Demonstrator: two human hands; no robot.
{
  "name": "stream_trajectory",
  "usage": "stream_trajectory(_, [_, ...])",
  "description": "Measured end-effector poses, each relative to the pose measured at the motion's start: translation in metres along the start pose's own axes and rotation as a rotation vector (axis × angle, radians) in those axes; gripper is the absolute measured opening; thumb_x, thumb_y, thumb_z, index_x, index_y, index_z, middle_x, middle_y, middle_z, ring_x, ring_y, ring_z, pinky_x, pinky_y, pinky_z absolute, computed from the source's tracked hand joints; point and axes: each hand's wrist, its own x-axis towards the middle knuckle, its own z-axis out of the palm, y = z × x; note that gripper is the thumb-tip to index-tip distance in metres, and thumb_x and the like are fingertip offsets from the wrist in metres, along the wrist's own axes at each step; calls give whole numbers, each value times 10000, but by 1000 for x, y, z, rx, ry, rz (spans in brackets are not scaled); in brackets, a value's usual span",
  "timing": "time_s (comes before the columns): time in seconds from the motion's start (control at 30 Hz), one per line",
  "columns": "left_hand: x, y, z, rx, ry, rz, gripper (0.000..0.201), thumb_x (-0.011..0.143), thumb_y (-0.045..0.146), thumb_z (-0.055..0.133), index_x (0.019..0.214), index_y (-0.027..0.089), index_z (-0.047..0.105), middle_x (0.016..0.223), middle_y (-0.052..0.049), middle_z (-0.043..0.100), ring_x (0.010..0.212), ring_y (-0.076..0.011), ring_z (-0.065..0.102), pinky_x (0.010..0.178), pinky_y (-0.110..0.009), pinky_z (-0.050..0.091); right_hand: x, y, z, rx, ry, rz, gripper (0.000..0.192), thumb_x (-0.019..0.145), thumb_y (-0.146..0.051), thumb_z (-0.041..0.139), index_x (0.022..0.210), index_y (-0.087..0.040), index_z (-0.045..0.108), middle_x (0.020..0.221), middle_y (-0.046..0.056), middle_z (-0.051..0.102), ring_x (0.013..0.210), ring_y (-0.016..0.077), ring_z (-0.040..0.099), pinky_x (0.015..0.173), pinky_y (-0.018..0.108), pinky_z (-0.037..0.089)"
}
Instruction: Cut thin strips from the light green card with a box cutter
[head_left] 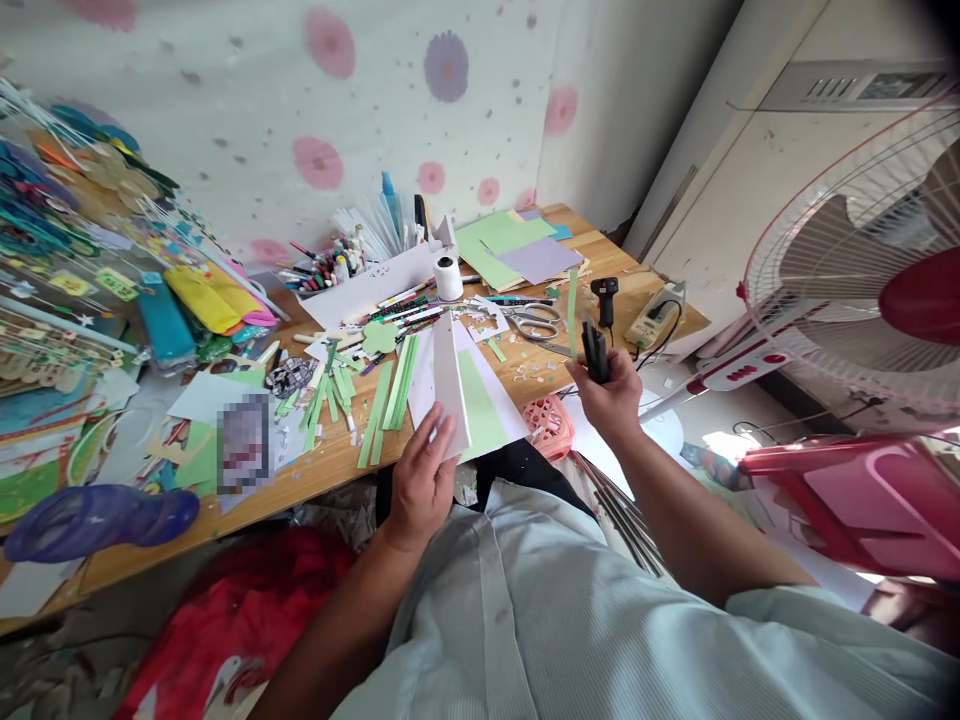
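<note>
Head cam, worn by the person, looks fwd & down from abv; v. wide FOV, edges look stretched. Shirt front (525,600) fills btm ctr, nearest the lens; L hand (422,480) & R hand (609,395) show abt mid-frame, fairly near. Desk (611,255) lies just beyond, seen at a slant, running off L edge. Wall (375,125) backs top ctr, farther off. Fan (847,235) is cut by R edge.
</note>
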Motion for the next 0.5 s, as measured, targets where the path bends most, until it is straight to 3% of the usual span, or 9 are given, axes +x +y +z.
stream_trajectory(0.23, [-13, -4, -11, -43, 89, -115, 611, 1095, 143, 569, 1676, 312, 488, 1670, -111, 564, 1535, -303, 562, 1281, -550, 491, 15, 22, -6, -217, -154, 213, 331, 806, -475, 831, 951, -241, 647, 756, -7, 647, 726, 228, 633, 659, 334, 510])
stream_trajectory(0.37, [-23, -4, -14, 7, 73, -102, 636, 1091, 121, 555, 1692, 309, 464, 1685, -113, 545, 1539, -308, 557, 1277, -541, 501, -12, 20, -12, -204, -129, 252, 401, 833, -536, 814, 1056, -236, 667, 784, -7, 659, 716, 227, 649, 633, 322, 514])
stream_trajectory(0.5, [-28, -6, -14, 63, 36, -36, 657, 1052, 59, 592, 1663, 288, 507, 1710, -143, 505, 1547, -344, 543, 1247, -560, 532, -49, 10, -12, -143, -185, 358, 431, 833, -599, 837, 994, -240, 661, 703, -41, 603, 596, 189, 574, 551, 300, 470])
